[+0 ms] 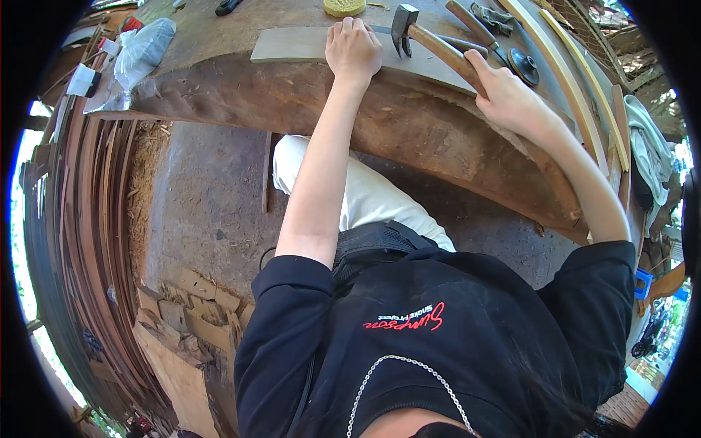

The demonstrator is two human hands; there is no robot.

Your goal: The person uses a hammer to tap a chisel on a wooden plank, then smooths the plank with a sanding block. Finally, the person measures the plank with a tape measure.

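Brown wood worktop (241, 91): we see it across the upper part of the frame, with a thick, rough front side that curves down toward the right.
Hammer (438, 52): it is at the upper middle of the frame, a little to the right; its claw points downward, and its wooden handle slopes to the lower right. Whether the head touches something below, we cannot tell.
Right hand (511, 95): it is closed around the hammer's handle, near the lower end.
Left hand (354, 47): it is just left of the hammer's head, with its back toward us and the fingers bent away; whether they are gripping something, we cannot tell.
Flat board (288, 45): it is pale grey-brown and lies along the near edge of the worktop; it passes below the left hand.
Yellow round block (344, 6): we find it at the top edge of the frame, just above the left hand.
Dark disc (523, 66): it lies at the upper right, near the long wood strips (573, 87).
Clear plastic bag (146, 51): it rests at the upper left, on the worktop's end.
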